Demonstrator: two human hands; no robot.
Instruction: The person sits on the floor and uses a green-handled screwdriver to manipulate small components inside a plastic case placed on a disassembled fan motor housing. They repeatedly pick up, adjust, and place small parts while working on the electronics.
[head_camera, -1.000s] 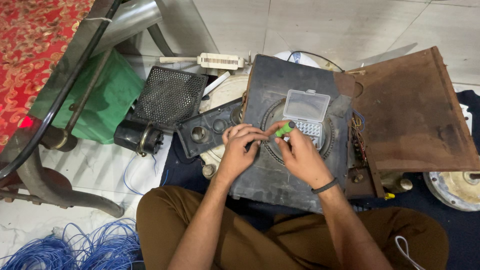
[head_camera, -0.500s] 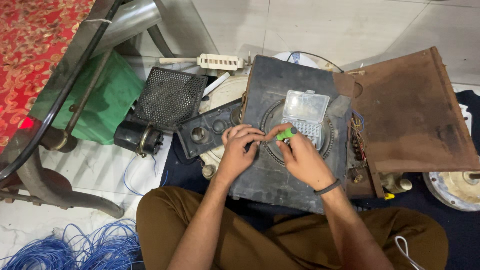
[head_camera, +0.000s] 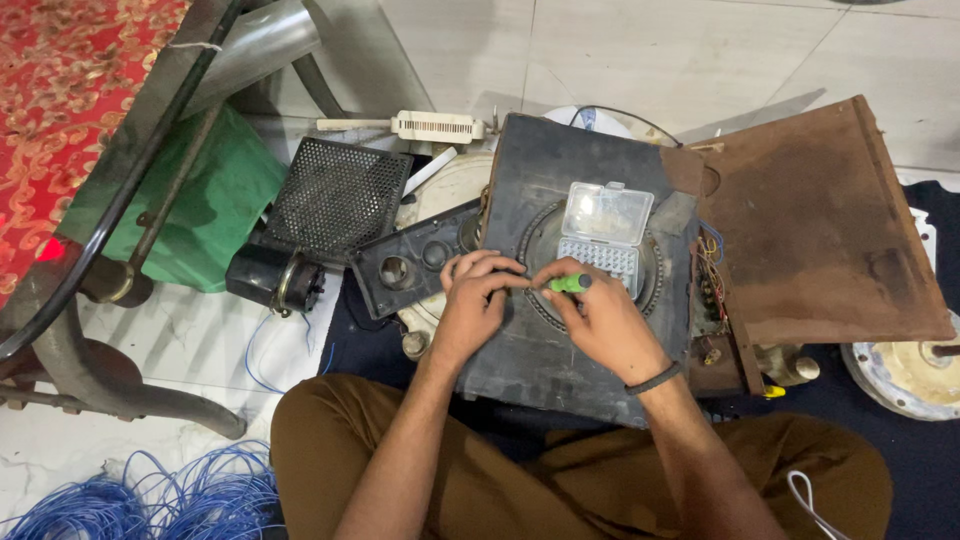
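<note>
My right hand grips a small screwdriver with a green handle, held level over a dark grey speaker box. My left hand pinches the screwdriver's tip end with thumb and fingers, just left of the green handle. Both hands hover over the round speaker rim on the box. An open clear plastic bit case lies on the box just beyond my fingers, its lid tipped back.
A rusty brown panel leans off the box's right side, wires at its edge. A black mesh grille, a black faceplate and a white strip lie to the left. Blue wire coils sit lower left.
Both hands stay together at the screwdriver over the speaker; the fingers shifted slightly and the green handle now lies more level.
</note>
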